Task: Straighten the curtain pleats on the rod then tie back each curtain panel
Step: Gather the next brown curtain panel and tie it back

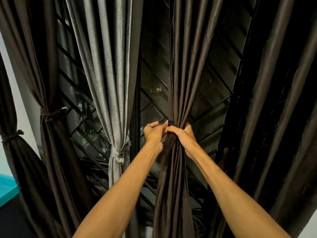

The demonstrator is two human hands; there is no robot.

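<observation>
Got both forearms [120, 194] up close at the bottom, reaching for the dark brown curtain panel [178, 79] dead centre, in front of the window grille [154, 69]. Squeezing the bunched pleats [177, 115] tight with the right hand [185, 135]; pinching the dark tie strip [169, 146] at the front of the bunch with the left hand [154, 134], just beside it, bit blurry though. Off left, grey curtain [106, 66] already knotted with its grey tie [118, 154], brown panel [46, 69] past it tied too

There are four dark brown shiny cloth curtains [10, 100] [42, 66] [178, 83] [274, 100] and one silver-grey cloth curtain [106, 66]. There are four thin cloth ties [12, 134] [48, 114] [118, 154] [165, 152]. There are two bare hands, a left hand [154, 133] and a right hand [186, 136].
</observation>
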